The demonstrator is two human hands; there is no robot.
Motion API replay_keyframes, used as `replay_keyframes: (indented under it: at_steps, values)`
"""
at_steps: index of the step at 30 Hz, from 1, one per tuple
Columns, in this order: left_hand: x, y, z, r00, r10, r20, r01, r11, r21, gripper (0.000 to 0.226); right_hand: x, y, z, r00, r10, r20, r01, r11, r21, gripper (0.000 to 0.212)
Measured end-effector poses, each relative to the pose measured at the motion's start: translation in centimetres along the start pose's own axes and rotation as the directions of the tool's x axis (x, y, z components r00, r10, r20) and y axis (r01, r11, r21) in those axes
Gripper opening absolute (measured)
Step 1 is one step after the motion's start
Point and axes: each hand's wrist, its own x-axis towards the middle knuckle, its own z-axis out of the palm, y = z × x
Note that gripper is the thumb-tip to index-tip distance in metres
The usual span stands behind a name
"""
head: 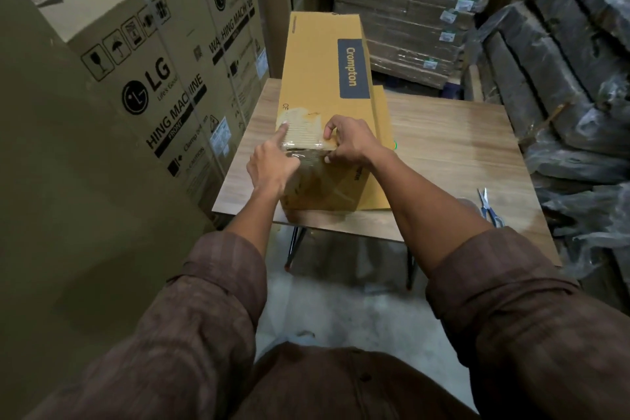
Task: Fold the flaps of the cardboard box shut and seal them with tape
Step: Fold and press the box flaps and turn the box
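Note:
A long yellow cardboard box marked Crompton lies lengthwise on the wooden table, its near end facing me with the flaps folded shut. A strip of clear tape runs over the near top edge and down the end face. My left hand presses the tape onto the box top with a straight index finger. My right hand grips the near top edge of the box, fingers on top and thumb on the end face, over the tape.
Blue-handled scissors lie at the table's right front. Tall LG washing machine cartons stand close on the left. Stacks of flat cardboard are behind the table, and plastic-wrapped bundles are piled on the right.

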Motion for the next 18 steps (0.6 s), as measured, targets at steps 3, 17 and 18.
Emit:
replay_keyframes:
  at_steps: [3, 17, 18]
  values:
    - [0.4, -0.2, 0.0, 1.000, 0.010, -0.002, -0.010, 1.000, -0.014, 0.079, 0.0, 0.2, 0.1, 1.000, -0.017, 0.009, 0.017, 1.000, 0.024, 0.049]
    - [1.7, -2.8, 2.0, 0.991, 0.122, -0.051, -0.125, 0.990, -0.060, 0.075, -0.7, 1.0, 0.6, 0.998, -0.045, -0.051, 0.050, 0.994, 0.096, 0.048]
    - [1.9, -2.9, 2.1, 0.991, 0.130, -0.042, -0.133, 0.988, -0.081, 0.075, -0.7, 1.1, 0.6, 0.998, -0.041, -0.057, 0.046, 0.994, 0.103, 0.048]
